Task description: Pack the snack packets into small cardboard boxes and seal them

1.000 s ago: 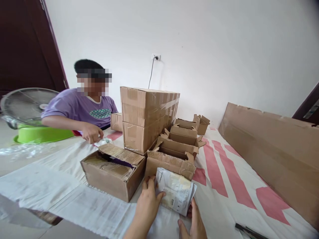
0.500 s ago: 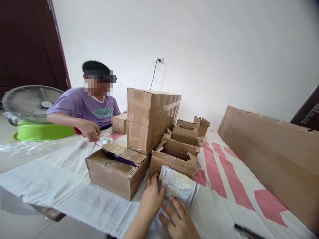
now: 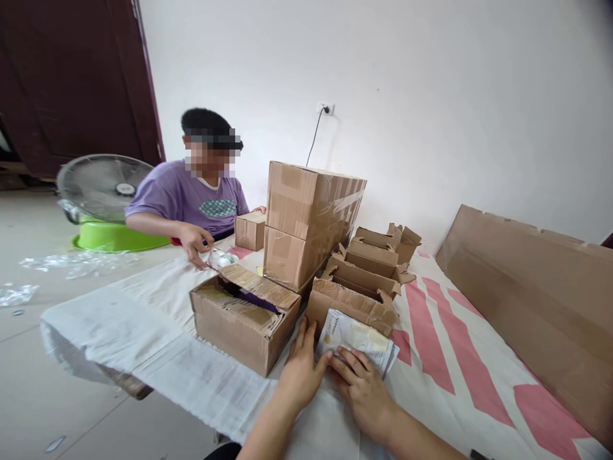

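Note:
A stack of printed paper leaflets (image 3: 357,337) leans against the front of the nearest open-topped cardboard box (image 3: 354,301). My left hand (image 3: 302,359) lies at the left of the stack, fingers stretched against the box's front and thumb by the lower left edge of the paper. My right hand (image 3: 358,386) rests with extended fingers on the lower part of the leaflets. Neither hand is wrapped around anything. Left of my hands sits a larger cardboard box (image 3: 234,332), its flap partly raised over a dark purple gap.
More open boxes (image 3: 371,255) stand in a row behind the nearest one. Taped boxes (image 3: 290,211) are stacked beside them. Across the table a person (image 3: 191,198) in purple handles something small. A large cardboard sheet (image 3: 527,306) rises at the right; a fan (image 3: 108,191) is at the far left.
My right hand has moved up onto the leaflets, its fingers closer to my left thumb. The view has turned left, so everything appears shifted right. The other person's hand has moved slightly.

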`<state>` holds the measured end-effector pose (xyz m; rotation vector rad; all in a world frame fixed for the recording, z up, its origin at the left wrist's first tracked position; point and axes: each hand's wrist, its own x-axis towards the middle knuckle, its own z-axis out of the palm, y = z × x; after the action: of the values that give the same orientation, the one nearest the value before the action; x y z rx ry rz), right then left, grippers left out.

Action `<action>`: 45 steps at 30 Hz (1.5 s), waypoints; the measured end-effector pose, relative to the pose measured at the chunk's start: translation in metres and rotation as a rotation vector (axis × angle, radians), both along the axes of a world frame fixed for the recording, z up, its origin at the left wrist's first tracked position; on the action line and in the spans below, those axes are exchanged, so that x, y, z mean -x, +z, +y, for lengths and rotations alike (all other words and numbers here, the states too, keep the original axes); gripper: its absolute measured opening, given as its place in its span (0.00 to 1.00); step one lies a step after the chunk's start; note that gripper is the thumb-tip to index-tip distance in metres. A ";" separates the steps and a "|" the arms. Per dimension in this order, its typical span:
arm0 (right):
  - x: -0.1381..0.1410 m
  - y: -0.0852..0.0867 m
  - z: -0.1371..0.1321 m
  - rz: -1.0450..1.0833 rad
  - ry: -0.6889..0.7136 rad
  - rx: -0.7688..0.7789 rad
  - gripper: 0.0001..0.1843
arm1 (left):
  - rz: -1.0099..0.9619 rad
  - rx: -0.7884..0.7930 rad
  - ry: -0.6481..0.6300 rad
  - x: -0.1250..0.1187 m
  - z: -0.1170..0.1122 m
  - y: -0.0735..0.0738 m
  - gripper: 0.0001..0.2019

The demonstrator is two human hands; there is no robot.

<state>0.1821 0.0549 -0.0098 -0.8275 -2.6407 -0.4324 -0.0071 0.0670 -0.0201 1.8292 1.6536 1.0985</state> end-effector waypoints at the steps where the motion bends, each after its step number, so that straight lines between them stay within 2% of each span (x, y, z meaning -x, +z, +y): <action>1: -0.001 0.000 0.003 0.008 0.001 0.002 0.28 | 0.012 0.011 -0.009 -0.001 -0.001 0.001 0.31; 9: -0.011 0.006 0.033 -0.050 -0.036 0.040 0.19 | 0.111 0.133 -0.020 -0.011 -0.006 0.012 0.29; 16: -0.026 0.020 0.058 -0.118 -0.033 0.159 0.19 | 0.204 0.212 -0.051 -0.013 -0.014 0.025 0.29; 22: -0.043 0.027 0.078 -0.162 -0.026 0.171 0.22 | 0.251 0.234 -0.061 -0.014 -0.016 0.027 0.28; 26: -0.050 0.024 0.090 -0.156 -0.033 0.162 0.23 | 0.306 0.254 -0.072 -0.015 -0.015 0.029 0.27; 33: -0.051 0.009 0.114 -0.128 -0.058 0.138 0.21 | 0.362 0.304 -0.095 -0.016 -0.017 0.040 0.29; 36: -0.046 0.004 0.111 -0.106 -0.080 0.114 0.24 | 0.361 0.297 -0.114 -0.014 -0.017 0.039 0.29; 39: -0.041 0.000 0.097 -0.065 -0.134 0.083 0.27 | 0.349 0.284 -0.128 -0.011 -0.016 0.035 0.29; 45: -0.048 -0.010 0.074 0.082 -0.381 0.056 0.20 | 0.348 0.265 -0.140 -0.013 -0.015 0.032 0.29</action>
<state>0.2301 0.1285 -0.0199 -1.3440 -2.4290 -0.4089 0.0058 0.0520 0.0121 1.9995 1.7276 0.4939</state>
